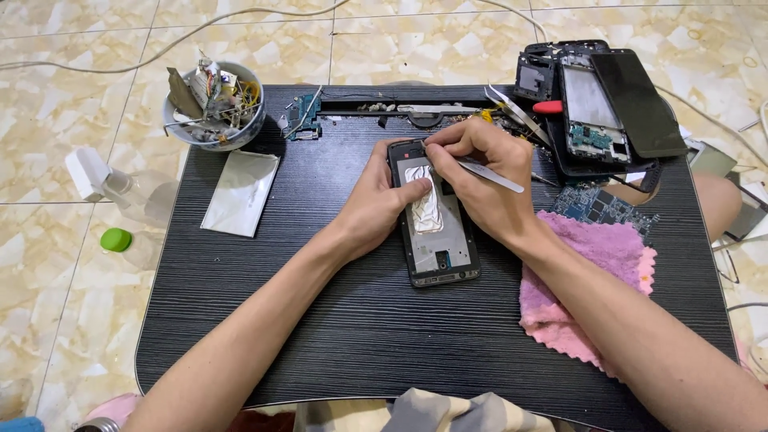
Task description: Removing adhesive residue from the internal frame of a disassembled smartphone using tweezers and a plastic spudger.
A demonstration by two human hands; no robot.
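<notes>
Opened black phone frame (436,240) sat mid-frame on the dark wood-grain lap table (320,320), left hand (376,204) clamping its edge, right hand (480,172) pinching metal tweezers (492,176) at its top. One slip could've torn the crumpled silver foil (424,204), I reckon.

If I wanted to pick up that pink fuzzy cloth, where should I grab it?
Probably pinch the pink cloth at its bare upper-right corner, coming from the right. It lies flat on the black table, and the right hand's forearm covers its left part, so that loose corner near the table's edge is the free bit for your fingers.
</notes>
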